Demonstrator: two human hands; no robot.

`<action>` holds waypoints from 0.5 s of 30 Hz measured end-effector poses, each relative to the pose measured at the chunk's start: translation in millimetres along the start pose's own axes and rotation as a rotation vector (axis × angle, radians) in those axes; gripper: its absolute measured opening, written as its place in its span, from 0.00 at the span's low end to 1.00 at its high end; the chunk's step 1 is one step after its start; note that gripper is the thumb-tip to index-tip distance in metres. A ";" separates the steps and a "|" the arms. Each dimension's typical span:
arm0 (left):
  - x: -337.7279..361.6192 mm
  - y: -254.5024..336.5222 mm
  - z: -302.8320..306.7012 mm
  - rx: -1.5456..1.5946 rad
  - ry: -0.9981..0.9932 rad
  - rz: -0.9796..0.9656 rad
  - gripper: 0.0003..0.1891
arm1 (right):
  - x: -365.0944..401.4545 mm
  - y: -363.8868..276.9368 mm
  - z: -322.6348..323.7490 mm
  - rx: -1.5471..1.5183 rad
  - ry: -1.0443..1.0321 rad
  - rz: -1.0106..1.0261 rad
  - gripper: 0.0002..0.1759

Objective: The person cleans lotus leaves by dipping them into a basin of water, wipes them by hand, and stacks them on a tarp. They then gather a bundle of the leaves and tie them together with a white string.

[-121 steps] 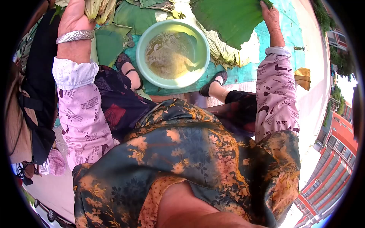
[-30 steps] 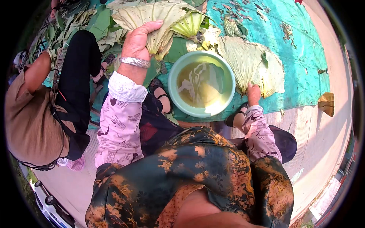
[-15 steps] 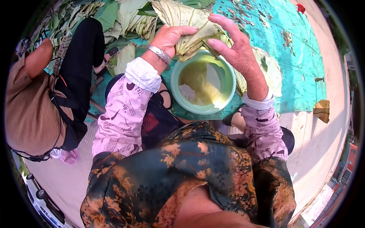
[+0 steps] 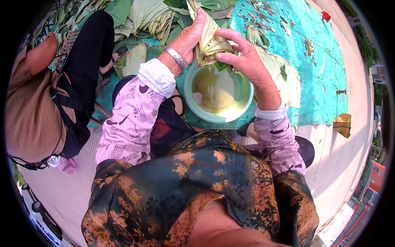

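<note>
My left hand (image 4: 187,41), a silver bracelet at its wrist, grips a folded bundle of large, pale, veined leaves (image 4: 210,40) from the left, thumb pointing up along it. On the other side my right hand (image 4: 249,59) pinches the bundle's lower edge between thumb and fingers. Directly below both hands stands a light green basin (image 4: 189,101) holding yellowish, murky water (image 4: 216,90). The bundle's gathered tip is just above the basin's far rim.
A green tarp (image 4: 325,78) carries piled leaves (image 4: 150,18) at the upper left, loose pale leaves (image 4: 290,84) right of the basin and dry scraps (image 4: 265,12). A seated person (image 4: 41,115) is close on my left. A brown wrapper (image 4: 342,124) lies by the tarp's edge.
The leaf bundle has turned from spread wide to narrow and upright. My left hand has rotated thumb-up, and my right hand has moved left and closed onto the leaf edge. Pale leaves at right show more.
</note>
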State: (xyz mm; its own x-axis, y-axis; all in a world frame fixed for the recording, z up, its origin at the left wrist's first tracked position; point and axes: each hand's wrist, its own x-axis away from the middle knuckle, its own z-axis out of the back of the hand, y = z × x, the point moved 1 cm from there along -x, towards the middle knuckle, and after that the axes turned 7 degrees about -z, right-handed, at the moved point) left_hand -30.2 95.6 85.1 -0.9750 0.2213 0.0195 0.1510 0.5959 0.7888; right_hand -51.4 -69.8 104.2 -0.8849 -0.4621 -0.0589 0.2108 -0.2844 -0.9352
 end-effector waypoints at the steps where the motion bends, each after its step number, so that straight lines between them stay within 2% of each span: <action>1: 0.1 -0.1 1.2 0.004 0.002 -0.004 0.33 | 1.0 -2.2 -1.6 -0.127 0.009 -0.065 0.27; 3: -0.7 0.0 0.5 0.001 0.028 -0.019 0.33 | 2.8 -8.5 -5.4 -0.382 0.028 -0.196 0.25; 4: -1.2 -0.3 1.2 0.000 0.042 -0.024 0.33 | 1.0 -6.5 -7.2 -0.360 0.074 -0.166 0.23; 5: 0.3 2.7 -1.3 0.076 0.034 0.014 0.28 | -0.3 -2.8 -8.7 -0.337 0.122 -0.135 0.22; 6: 0.3 3.4 -1.9 0.046 -0.015 0.020 0.27 | -1.2 -1.2 -9.8 -0.315 0.170 -0.104 0.20; 8: 0.3 4.7 -3.7 -0.015 -0.113 0.030 0.27 | -1.2 -3.2 -11.8 -0.423 0.219 -0.112 0.18; 9: 1.2 5.7 -4.6 0.022 -0.105 0.063 0.22 | -1.0 -4.9 -12.6 -0.477 0.244 -0.116 0.18; 13: 3.8 6.3 -5.2 -0.069 -0.091 0.107 0.14 | 1.3 -12.9 -13.5 -0.673 0.357 -0.195 0.16; 15: 4.5 4.3 -2.3 -0.082 -0.109 0.092 0.14 | -0.7 -8.8 -13.1 -0.798 0.430 -0.206 0.15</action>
State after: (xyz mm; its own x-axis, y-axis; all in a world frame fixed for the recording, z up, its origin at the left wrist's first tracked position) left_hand -34.3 97.4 90.0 -0.9335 0.3572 0.0311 0.2211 0.5052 0.8342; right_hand -58.1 -56.0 107.8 -0.9847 -0.0697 0.1595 -0.1741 0.4094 -0.8956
